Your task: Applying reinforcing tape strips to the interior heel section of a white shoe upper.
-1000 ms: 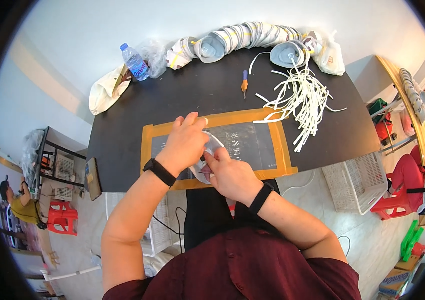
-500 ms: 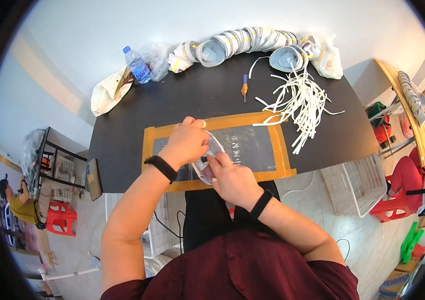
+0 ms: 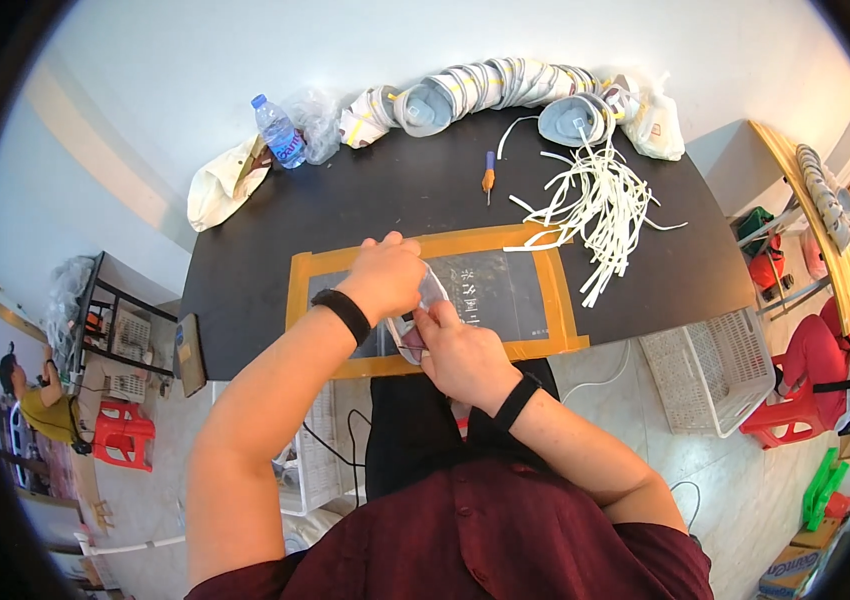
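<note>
A light grey, curved fabric piece (image 3: 432,289) is held over the near part of the tabletop, largely hidden by my hands. My left hand (image 3: 386,276) has its fingers curled round the far side of the piece. Closer to me, my right hand (image 3: 472,357) pinches its near edge, thumb and fingers pressed together. Whether a small tool is also between the right fingers cannot be made out. Beneath both hands lies a dark sheet with white markings (image 3: 500,295), bordered by brown tape (image 3: 560,290).
White strips (image 3: 610,215) spill across the table (image 3: 365,210) at right. An awl-like tool with an orange and blue handle (image 3: 489,180), nested grey fabric cups (image 3: 475,88) and a water bottle (image 3: 279,133) lie farther back. A white crate (image 3: 710,375) stands at right; people sit at both sides.
My left hand has shifted slightly right and away from me, its wrist turning over the piece. The right hand stays nearly in place, still gripping the near edge.
</note>
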